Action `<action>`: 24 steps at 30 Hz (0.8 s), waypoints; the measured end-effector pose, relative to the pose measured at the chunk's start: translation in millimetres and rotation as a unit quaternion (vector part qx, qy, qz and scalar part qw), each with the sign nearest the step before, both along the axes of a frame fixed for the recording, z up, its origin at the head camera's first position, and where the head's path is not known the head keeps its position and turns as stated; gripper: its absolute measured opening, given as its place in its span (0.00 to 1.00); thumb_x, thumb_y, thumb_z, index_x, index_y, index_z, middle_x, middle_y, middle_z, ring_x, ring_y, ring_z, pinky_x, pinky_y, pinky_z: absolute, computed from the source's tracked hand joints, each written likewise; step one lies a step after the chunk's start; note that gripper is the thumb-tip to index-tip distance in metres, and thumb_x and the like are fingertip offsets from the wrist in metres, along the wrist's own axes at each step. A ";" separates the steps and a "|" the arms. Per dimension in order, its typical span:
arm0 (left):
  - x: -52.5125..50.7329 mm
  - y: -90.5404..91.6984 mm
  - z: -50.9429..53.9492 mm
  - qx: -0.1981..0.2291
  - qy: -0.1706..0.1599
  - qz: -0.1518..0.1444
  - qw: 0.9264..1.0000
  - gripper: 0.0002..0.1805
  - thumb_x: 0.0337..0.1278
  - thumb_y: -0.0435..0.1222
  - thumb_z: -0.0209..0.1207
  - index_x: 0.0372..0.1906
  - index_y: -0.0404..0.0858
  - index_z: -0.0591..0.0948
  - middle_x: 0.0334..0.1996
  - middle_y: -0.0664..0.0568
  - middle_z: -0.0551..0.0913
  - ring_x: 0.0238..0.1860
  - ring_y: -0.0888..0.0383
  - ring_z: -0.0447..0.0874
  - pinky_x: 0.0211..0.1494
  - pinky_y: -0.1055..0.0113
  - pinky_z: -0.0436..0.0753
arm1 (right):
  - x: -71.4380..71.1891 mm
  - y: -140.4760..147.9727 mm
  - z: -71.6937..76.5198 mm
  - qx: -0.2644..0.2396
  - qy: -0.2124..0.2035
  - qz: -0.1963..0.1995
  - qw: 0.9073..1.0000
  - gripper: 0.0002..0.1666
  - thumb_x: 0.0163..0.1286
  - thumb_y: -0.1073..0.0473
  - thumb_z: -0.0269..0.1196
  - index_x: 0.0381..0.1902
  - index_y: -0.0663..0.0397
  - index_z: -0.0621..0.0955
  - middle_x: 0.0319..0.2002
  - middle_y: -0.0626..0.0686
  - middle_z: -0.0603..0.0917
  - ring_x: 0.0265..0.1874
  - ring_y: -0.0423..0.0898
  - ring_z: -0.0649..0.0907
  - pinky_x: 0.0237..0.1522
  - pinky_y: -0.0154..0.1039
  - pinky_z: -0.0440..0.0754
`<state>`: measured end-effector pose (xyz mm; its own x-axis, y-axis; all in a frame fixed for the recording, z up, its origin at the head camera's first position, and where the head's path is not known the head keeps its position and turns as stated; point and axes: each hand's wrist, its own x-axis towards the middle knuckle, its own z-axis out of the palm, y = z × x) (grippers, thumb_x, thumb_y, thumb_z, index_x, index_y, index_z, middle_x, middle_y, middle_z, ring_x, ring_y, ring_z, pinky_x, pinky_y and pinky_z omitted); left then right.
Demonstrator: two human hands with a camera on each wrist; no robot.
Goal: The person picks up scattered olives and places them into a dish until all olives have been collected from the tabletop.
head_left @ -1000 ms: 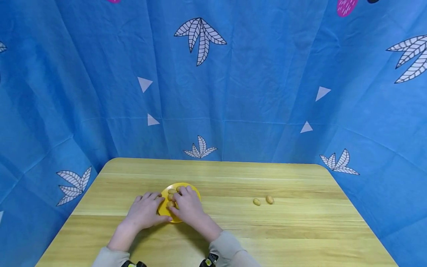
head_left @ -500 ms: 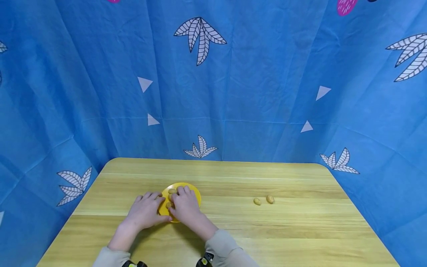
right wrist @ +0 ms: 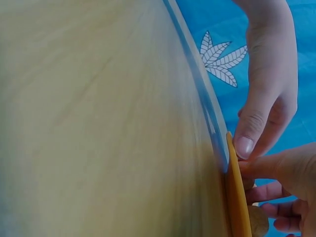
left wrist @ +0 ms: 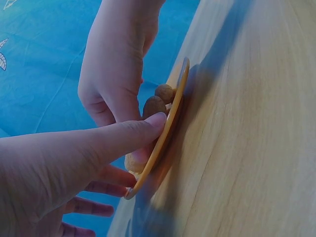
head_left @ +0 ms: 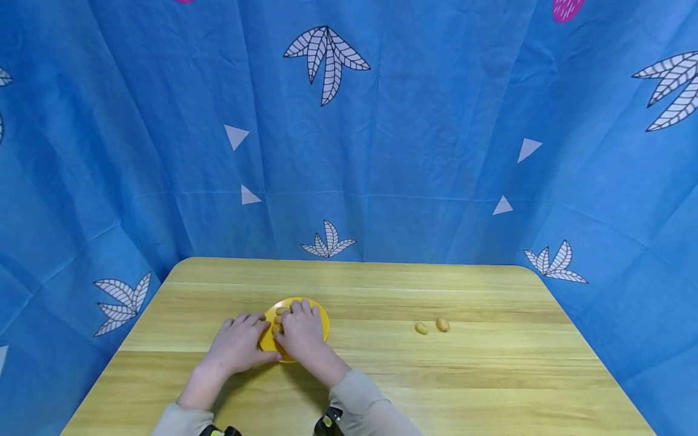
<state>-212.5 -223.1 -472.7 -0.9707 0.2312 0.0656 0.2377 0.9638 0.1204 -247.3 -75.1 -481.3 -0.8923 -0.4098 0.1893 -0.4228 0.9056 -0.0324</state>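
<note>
In the head view a round yellow plate stands on the table left of middle, with several small brown potatoes on it. My left hand grips the plate's left edge, its thumb over the near rim and its fingers spread along the side. Over the middle of the plate, my right hand has its thumb and fingers curled about a small potato, as the left wrist view shows. Part of the plate and some potatoes lie hidden under that hand. The right wrist view shows another potato by its fingers.
Two loose potatoes, a smaller one and a larger one, lie on the wooden table to the right. Behind the table hangs a blue patterned cloth.
My right hand has shifted slightly left and away from me over the plate, covering more of the potatoes. The left hand has stayed on the plate's edge.
</note>
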 end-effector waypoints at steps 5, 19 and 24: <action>0.3 0.2 0.7 0.000 0.003 -0.001 1.000 0.41 0.39 0.64 0.68 0.54 0.38 0.82 0.57 0.44 0.80 0.60 0.42 0.74 0.58 0.40 0.72 | -0.7 -1.7 1.6 0.000 0.004 0.002 1.000 0.22 0.61 0.35 0.65 0.48 0.36 0.84 0.38 0.44 0.79 0.37 0.43 0.69 0.35 0.36 0.60; 0.6 0.8 1.9 0.008 -0.004 0.002 1.000 0.43 0.40 0.65 0.67 0.56 0.36 0.81 0.59 0.42 0.79 0.62 0.41 0.73 0.60 0.38 0.70 | 2.8 15.6 0.8 -0.020 0.005 0.028 0.999 0.26 0.60 0.35 0.66 0.49 0.44 0.84 0.48 0.46 0.80 0.44 0.45 0.72 0.42 0.37 0.68; 0.7 1.2 2.3 0.010 -0.008 0.003 1.000 0.44 0.39 0.66 0.67 0.56 0.36 0.81 0.60 0.42 0.78 0.62 0.40 0.73 0.60 0.38 0.70 | 2.6 28.5 0.6 -0.049 0.022 0.044 0.998 0.20 0.59 0.40 0.68 0.41 0.44 0.83 0.40 0.46 0.78 0.40 0.45 0.70 0.38 0.35 0.64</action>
<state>-211.8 -221.8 -470.4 -0.9731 0.2236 0.0549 0.2293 0.9628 0.1432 -244.7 -46.6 -480.8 -0.8437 -0.4633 0.2712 -0.5032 0.8584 -0.0992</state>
